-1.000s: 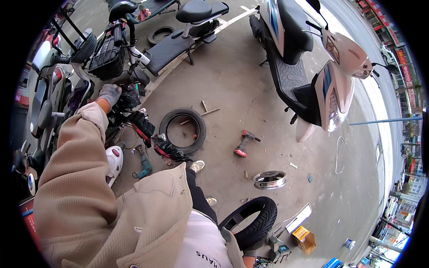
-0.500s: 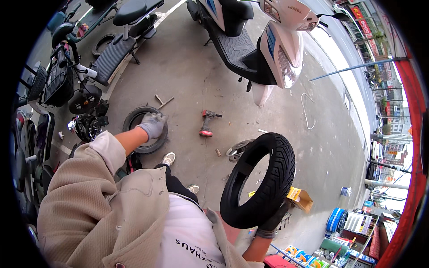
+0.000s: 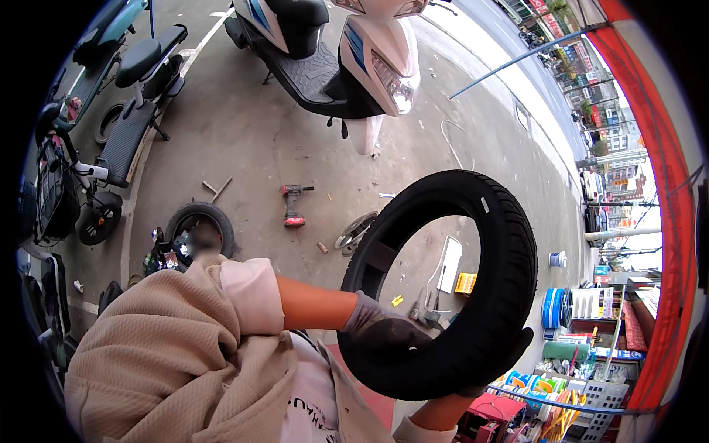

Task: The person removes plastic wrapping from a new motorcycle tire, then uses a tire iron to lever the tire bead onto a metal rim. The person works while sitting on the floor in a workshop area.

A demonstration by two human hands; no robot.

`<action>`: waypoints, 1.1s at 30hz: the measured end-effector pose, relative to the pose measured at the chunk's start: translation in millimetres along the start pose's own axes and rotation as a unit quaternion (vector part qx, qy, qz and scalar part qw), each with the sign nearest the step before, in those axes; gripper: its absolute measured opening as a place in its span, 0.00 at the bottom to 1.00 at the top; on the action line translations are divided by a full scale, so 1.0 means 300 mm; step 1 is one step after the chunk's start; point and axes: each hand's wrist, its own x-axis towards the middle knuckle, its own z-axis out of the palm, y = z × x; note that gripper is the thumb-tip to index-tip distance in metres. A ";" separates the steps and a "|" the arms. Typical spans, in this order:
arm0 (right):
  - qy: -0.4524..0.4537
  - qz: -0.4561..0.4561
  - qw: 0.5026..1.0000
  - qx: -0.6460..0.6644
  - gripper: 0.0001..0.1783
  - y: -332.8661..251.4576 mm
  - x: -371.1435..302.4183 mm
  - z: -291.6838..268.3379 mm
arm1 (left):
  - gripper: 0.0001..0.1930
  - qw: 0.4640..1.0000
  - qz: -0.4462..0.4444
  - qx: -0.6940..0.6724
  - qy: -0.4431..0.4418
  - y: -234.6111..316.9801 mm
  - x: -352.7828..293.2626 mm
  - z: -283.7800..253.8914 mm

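so, head view: you're holding a black tyre (image 3: 473, 288) up in front of your chest w/ both hands, its ring standing tilted, open centre facing you. your left hand (image 3: 384, 328), in a dark grimy glove, is closed around the lower-left part of the tyre, fingers wrapped over the rubber near the inner rim; orange sleeve and beige jacket cuff run back from it toward your shoulder. your right hand (image 3: 509, 354) comes up from the bottom edge and grips the tyre's lower-right side from behind; only a dark gloved bit shows past the tread, so you can't see its fingers properly, but it's clamped on the tyre.

past your left hand, on the concrete floor (image 3: 244, 148), a second tyre (image 3: 199, 225) lies flat, w/ a small heap of dark parts just beside it. further out from the left hand there's a red cordless drill (image 3: 293, 207) lying on its side, and near it, just beyond the held tyre's left edge, a bare metal wheel rim (image 3: 354, 230). well beyond both hands stands a white scooter (image 3: 347, 52), nose toward you. far left of your left arm, a dark e-bike (image 3: 111, 148) is parked. seen thru the tyre's hole: a white panel (image 3: 449, 264) and a small yellow box (image 3: 465, 283) on the ground. right of your right hand, shelves w/ coloured goods (image 3: 583, 354).
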 end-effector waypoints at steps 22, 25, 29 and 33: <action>0.090 0.140 0.983 -0.079 0.29 0.077 0.079 0.193 | 0.33 0.642 -0.327 0.649 0.244 -0.115 -0.233 -0.177; 0.014 0.129 0.990 -0.047 0.29 0.049 0.047 0.154 | 0.30 0.539 -0.349 0.730 0.235 -0.195 -0.207 -0.203; 0.091 0.110 0.980 -0.136 0.29 0.051 0.036 0.158 | 0.25 0.530 -0.348 0.748 0.197 -0.208 -0.181 -0.247; 0.098 0.121 0.979 -0.131 0.29 0.056 0.071 0.171 | 0.20 0.584 -0.298 0.720 0.226 -0.212 -0.270 -0.248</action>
